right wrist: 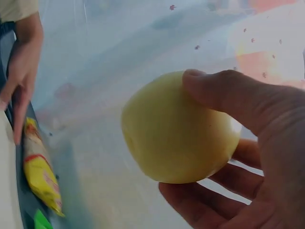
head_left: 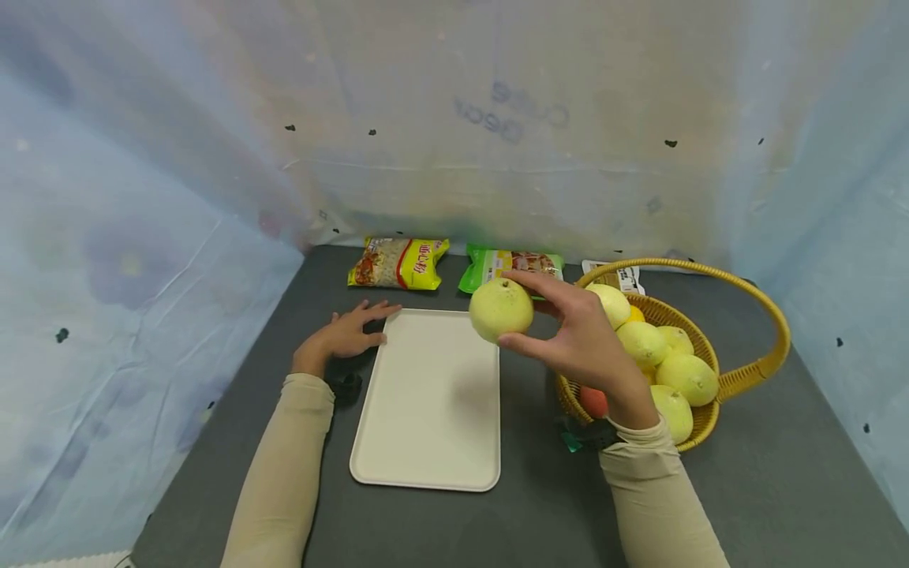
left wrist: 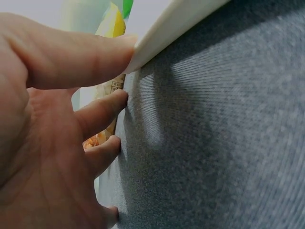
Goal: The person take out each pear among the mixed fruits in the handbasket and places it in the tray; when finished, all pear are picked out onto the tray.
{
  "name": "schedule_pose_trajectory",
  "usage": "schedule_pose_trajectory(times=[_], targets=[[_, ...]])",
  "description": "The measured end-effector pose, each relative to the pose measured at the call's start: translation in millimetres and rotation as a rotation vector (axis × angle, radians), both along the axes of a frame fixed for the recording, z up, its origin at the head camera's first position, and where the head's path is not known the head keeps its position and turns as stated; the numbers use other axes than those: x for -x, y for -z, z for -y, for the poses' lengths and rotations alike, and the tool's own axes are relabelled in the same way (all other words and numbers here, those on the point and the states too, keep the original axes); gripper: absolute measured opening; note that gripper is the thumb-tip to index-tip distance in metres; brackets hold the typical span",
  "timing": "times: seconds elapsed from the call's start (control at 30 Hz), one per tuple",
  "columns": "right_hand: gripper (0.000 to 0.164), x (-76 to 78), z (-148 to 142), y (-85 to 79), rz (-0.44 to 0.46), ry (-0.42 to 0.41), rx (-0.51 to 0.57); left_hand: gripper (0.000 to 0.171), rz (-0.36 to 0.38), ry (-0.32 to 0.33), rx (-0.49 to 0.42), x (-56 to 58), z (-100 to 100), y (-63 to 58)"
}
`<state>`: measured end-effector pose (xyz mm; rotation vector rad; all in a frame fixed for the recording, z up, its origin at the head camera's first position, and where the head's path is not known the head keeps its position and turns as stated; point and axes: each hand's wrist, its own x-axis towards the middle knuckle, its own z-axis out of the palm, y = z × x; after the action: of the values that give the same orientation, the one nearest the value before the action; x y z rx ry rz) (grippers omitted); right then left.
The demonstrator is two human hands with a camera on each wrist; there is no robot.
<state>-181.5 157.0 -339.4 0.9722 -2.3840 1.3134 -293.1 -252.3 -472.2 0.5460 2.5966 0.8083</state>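
Observation:
My right hand grips a round pale yellow-green fruit in the air, thumb on one side and fingers on the other. The fruit overlaps the upper right corner of a white rectangular tray in the head view. The right wrist view shows the same fruit against the pale curtain. On the tray's far left side, my left hand rests with fingers spread. Its thumb touches the tray's edge in the left wrist view, while the other fingertips meet the dark tabletop.
At the right stands a wicker basket with a tall handle, holding several pale fruits, something orange and a red fruit. Along the back lie a yellow food packet, a green packet and a white-brown packet. Printed curtains enclose the table.

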Motion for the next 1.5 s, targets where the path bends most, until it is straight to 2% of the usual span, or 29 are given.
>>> schedule_pose_trajectory(times=[0.23,0.4,0.67,0.97,1.27,1.5], targets=[[0.075,24.0,34.9,17.2,0.065,-0.046,0.075,0.069,-0.004,-0.021,0.017,-1.4,-4.0,-1.8],[0.073,45.1,59.8,35.6,0.114,-0.072,0.097,0.068,-0.009,-0.023,0.025,-2.0,-4.5,-2.9],[0.071,74.2,93.2,64.5,0.171,-0.072,0.068,0.068,-0.008,-0.029,0.031,-2.5,-4.0,-1.2],[0.071,97.4,116.1,98.6,0.301,-0.043,0.05,0.067,0.002,-0.05,0.027,-3.8,-4.3,-2.9],[0.072,108.4,127.0,130.3,0.37,0.005,-0.035,0.067,-0.003,-0.04,0.025,-4.4,-5.4,-2.0],[0.073,113.3,131.2,142.0,0.35,0.008,-0.029,0.067,-0.007,-0.045,0.025,-4.5,-4.9,-3.4]])
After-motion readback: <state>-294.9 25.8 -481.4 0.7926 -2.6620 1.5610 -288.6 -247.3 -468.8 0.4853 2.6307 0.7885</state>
